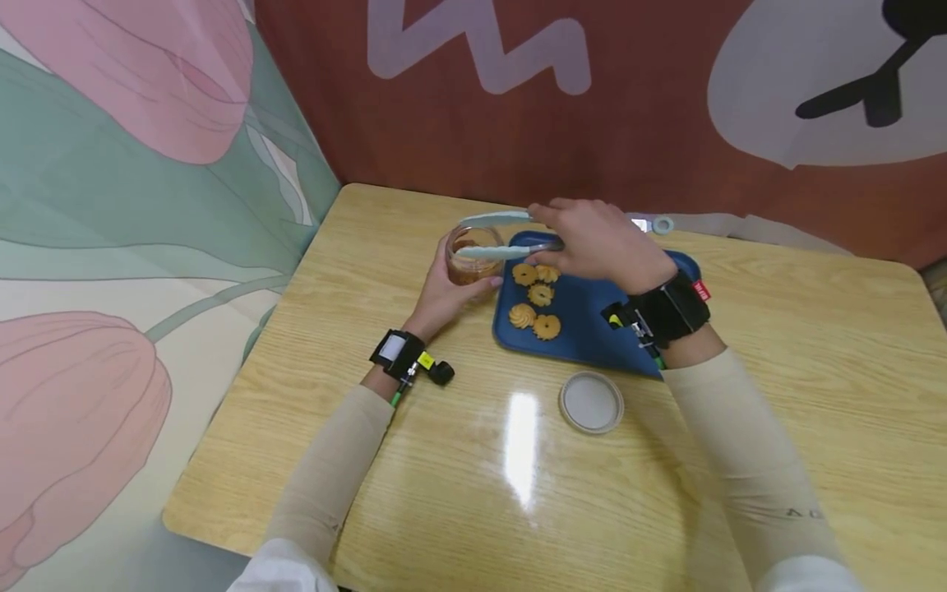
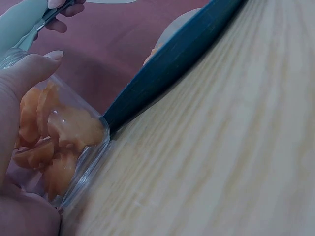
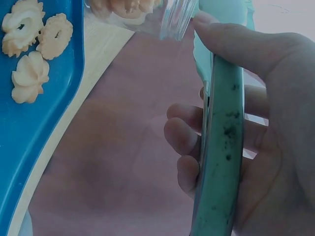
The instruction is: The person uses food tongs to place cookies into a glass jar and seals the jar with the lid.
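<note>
1. Left hand (image 1: pixel 444 298): wrapped round the near-left side of a glass jar (image 1: pixel 473 256), thumb and fingers curled on the wall. The left wrist view shows the thumb (image 2: pixel 30 73) laid against the glass.
2. Glass jar: clear, lid off, standing on the bench (image 1: pixel 414 460) just left of the tray and touching its left edge. It holds several orange-brown cookies, seen through the wall (image 2: pixel 59 142).
3. Right hand (image 1: pixel 602 242): gripping a pair of pale green tongs (image 1: pixel 499 234), fingers (image 3: pixel 184 137) curled round one arm and thumb along the other. The hand sits above the far part of the tray.
4. Tongs: pointing left from the right hand, arms spread apart at the tips; the upper arm passes over the jar's far rim, the lower arm over its mouth. Whether anything is between the tips cannot be told.
5. Blue tray (image 1: pixel 592 333): rectangular, on the bench to the right of the jar, partly covered by the right hand and wrist.
6. Cookies on the tray (image 1: pixel 534 300): five swirl-shaped pieces grouped at its left end, close together, some touching.
7. Round lid (image 1: pixel 591 402): pale, lying flat on the bench just near of the tray, apart from the jar.
8. Wrists: each carries a black strap with a small device.
</note>
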